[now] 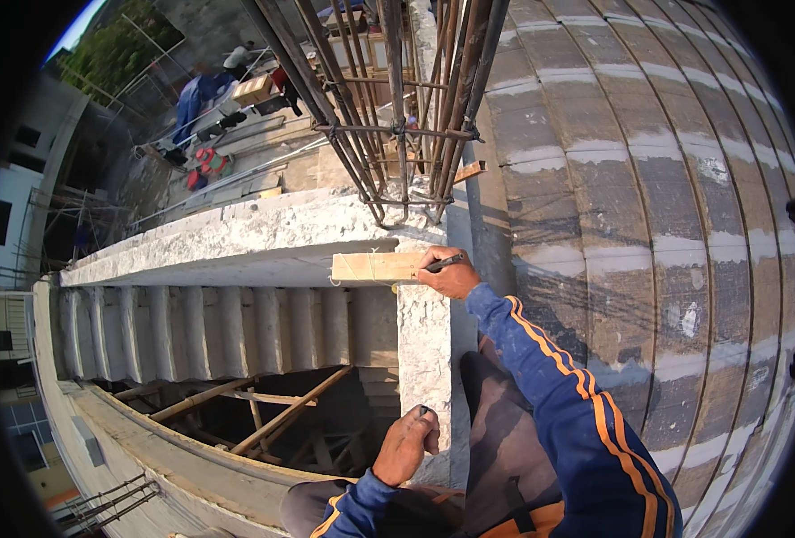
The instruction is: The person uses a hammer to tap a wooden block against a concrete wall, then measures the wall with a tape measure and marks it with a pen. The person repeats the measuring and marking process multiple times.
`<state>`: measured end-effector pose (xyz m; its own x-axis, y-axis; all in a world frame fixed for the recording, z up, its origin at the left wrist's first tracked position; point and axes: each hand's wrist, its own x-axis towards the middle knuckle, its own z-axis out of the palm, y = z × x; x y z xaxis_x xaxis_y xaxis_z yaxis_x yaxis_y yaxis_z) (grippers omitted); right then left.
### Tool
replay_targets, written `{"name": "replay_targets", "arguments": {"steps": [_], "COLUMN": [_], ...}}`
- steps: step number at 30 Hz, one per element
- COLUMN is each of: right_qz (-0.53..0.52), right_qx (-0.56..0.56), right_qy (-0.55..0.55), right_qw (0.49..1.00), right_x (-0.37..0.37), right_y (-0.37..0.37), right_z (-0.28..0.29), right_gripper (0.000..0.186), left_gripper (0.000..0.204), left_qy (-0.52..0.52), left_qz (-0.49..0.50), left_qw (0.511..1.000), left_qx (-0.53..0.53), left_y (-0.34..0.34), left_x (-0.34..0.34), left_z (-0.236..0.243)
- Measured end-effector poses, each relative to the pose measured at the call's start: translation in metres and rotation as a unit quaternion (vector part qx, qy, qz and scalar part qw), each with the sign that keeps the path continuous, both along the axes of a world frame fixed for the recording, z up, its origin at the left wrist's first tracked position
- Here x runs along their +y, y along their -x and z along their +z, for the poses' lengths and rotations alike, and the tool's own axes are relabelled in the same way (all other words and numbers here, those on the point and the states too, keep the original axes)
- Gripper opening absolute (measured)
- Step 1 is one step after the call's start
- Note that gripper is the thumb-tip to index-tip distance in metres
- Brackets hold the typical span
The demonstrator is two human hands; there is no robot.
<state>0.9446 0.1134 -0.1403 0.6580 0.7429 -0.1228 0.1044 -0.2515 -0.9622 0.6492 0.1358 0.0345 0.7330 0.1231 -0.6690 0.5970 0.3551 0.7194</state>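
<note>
My right hand [451,273] is closed around a dark pen-like marker [445,263]. Its fingers also rest at the right end of a short, pale wooden block [366,267]. Thin string is wound around that block, which juts leftward from the rough concrete beam [424,336] over the stair opening. Closer to me, my left hand [406,444] is curled into a fist above the same beam. A small dark bit shows at the top of this fist; I cannot tell what it is.
Upright rusty rebar [402,130] rises beyond the block. Concrete steps [209,332] and wooden props [294,420] lie in the opening at left. Grey-brown slab panels [612,197] with pale joints spread to the right. Bent rebar ends [115,502] stick out at lower left.
</note>
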Motion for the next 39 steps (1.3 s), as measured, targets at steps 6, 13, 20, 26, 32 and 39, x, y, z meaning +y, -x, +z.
{"name": "replay_targets", "arguments": {"steps": [6, 13, 20, 26, 32, 39], "right_qz": [0.004, -0.001, -0.022, -0.005, 0.013, 0.035], "right_qx": [0.018, -0.02, 0.008, -0.004, 0.095, 0.278], "right_qy": [-0.012, 0.01, -0.026, -0.021, -0.005, -0.025], "right_qw": [1.0, 1.0, 0.999, 1.0, 0.995, 0.96], "right_x": [0.002, 0.001, 0.002, 0.0, -0.007, -0.055], "right_y": [0.0, -0.003, -0.002, -0.001, -0.004, 0.062], "right_z": [-0.002, -0.006, -0.007, -0.008, 0.004, 0.097], "right_gripper": [0.012, 0.013, 0.013, 0.012, 0.021, 0.027], "left_gripper": [0.034, 0.033, 0.034, 0.033, 0.042, 0.031], "left_qy": [-0.01, -0.012, -0.01, -0.014, -0.034, -0.35], "left_qz": [0.008, 0.003, 0.005, 0.007, 0.065, 0.005], "left_qw": [1.0, 1.0, 1.0, 1.0, 0.997, 0.934], "left_qx": [-0.005, -0.012, -0.007, -0.007, -0.013, -0.076], "left_y": [0.003, 0.004, 0.0, -0.001, -0.003, -0.008], "left_x": [-0.004, -0.001, -0.003, -0.003, 0.001, 0.015], "left_z": [0.002, 0.003, 0.003, 0.002, -0.001, -0.009]}}
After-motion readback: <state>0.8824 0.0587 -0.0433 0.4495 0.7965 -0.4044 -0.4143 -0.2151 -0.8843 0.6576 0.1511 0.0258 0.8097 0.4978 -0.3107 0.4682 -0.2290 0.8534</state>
